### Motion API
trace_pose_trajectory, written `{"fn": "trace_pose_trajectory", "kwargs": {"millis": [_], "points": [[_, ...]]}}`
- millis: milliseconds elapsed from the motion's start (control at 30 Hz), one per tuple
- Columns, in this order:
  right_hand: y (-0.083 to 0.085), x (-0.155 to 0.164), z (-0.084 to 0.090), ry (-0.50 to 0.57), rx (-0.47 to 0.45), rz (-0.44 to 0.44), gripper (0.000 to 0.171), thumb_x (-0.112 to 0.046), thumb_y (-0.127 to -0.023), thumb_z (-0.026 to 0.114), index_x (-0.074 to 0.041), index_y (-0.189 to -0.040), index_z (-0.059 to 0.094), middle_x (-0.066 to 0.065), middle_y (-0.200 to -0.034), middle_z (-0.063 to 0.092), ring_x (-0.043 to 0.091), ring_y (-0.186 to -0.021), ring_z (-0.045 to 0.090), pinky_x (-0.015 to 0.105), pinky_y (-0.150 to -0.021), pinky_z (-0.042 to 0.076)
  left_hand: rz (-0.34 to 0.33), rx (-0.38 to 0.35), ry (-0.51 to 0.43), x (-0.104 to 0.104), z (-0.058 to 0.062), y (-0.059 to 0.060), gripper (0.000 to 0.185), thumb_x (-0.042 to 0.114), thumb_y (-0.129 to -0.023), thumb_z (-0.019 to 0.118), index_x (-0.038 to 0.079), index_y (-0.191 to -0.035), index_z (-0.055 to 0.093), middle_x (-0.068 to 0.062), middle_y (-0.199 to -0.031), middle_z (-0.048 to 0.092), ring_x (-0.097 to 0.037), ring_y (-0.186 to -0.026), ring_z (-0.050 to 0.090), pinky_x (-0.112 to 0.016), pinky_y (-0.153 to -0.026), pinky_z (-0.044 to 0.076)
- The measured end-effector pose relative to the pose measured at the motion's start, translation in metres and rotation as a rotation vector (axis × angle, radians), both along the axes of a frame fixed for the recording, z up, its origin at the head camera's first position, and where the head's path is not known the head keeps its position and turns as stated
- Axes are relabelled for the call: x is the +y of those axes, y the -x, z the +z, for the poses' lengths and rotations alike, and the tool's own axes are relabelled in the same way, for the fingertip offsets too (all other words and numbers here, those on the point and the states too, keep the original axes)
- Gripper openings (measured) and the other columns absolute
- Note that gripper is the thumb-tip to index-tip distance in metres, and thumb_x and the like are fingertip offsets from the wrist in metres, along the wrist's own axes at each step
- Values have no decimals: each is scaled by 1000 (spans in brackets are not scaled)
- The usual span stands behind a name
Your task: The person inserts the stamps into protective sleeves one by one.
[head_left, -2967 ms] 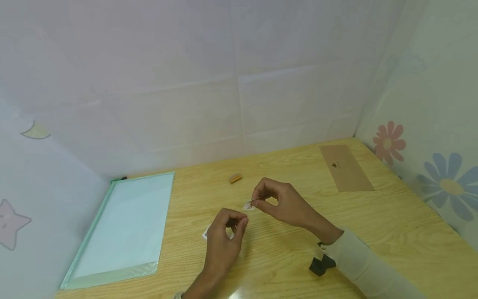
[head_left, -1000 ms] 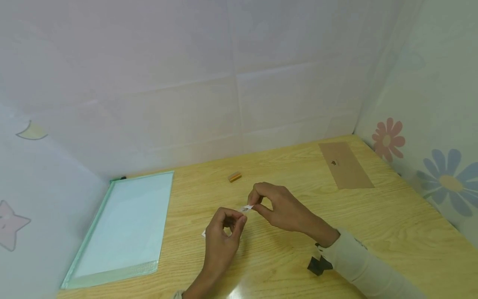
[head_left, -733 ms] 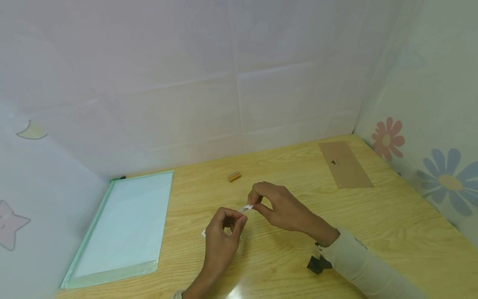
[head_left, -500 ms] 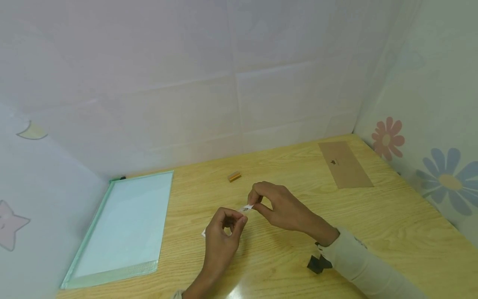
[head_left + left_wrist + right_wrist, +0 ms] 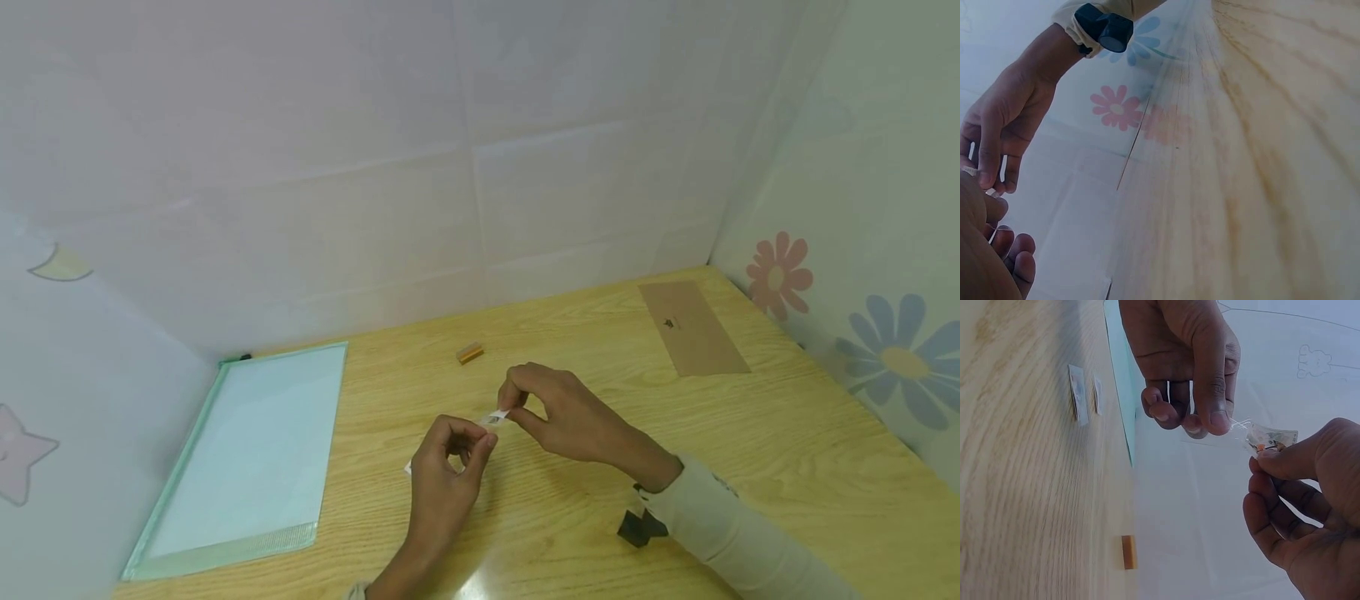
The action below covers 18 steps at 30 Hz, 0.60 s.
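Two hands meet above our wooden table [image 5: 750,450]. At far left lies the pale green pouch [image 5: 247,454], at far right the brown envelope [image 5: 692,327]. Our right hand [image 5: 570,412] pinches a small white packet [image 5: 496,417] between thumb and fingertips, held in the air at the table's middle; our left hand [image 5: 446,471] pinches its thin clear tab [image 5: 1239,425]. Farther off sits a tiny orange block [image 5: 470,353].

- table [image 5: 750,433]: light wood with clear grain, smooth, a bit glossy where the light hits near the front edge
- folder [image 5: 255,454]: pale green plastic, translucent, soft sheen
- envelope [image 5: 693,329]: brown kraft paper, matt
- wrapper [image 5: 1270,437]: thin clear plastic film, crinkly and shiny
- sleeve [image 5: 738,542]: pale cloth, matt
- walls [image 5: 300,167]: matt sheeting, creased
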State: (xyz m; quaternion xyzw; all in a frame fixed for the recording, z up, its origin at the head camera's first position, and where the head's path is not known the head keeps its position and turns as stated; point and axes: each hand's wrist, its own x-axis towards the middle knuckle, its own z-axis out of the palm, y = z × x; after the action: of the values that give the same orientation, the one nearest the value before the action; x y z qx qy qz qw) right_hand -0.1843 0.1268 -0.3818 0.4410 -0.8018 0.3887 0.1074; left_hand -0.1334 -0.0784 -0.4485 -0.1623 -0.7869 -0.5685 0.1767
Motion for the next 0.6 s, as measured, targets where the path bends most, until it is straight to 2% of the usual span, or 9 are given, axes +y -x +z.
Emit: {"fn": "trace_pose_trajectory", "kwargs": {"millis": [300, 400, 600], "points": [[-1, -1, 0, -50, 41, 5, 24, 1, -90, 74, -16, -96, 57, -10, -98, 61, 4, -91, 59, 22, -79, 53, -2, 26, -5, 1, 0, -1, 17, 18, -93, 74, 12, -100, 60, 6, -92, 65, -16, -76, 61, -29, -67, 53], [-2, -1, 0, -79, 2, 0, 21, -5, -92, 74, -18, -96, 58, -13, -97, 60, 4, -92, 58, 22, -80, 52, -3, 32, -2, 1, 0, -1, 17, 18, -92, 74, 13, -100, 60, 8, -92, 65, -16, -76, 61, -28, -67, 53], [-3, 1, 1, -106, -65, -19, 15, -18, -97, 71, -20, -110, 63, -13, -105, 60, 6, -94, 59, 25, -82, 52, -10, -33, 13, 2, 1, -1, 17, 22, -93, 74, 14, -101, 62, 7, -91, 66, -18, -77, 61, -29, -68, 53]]}}
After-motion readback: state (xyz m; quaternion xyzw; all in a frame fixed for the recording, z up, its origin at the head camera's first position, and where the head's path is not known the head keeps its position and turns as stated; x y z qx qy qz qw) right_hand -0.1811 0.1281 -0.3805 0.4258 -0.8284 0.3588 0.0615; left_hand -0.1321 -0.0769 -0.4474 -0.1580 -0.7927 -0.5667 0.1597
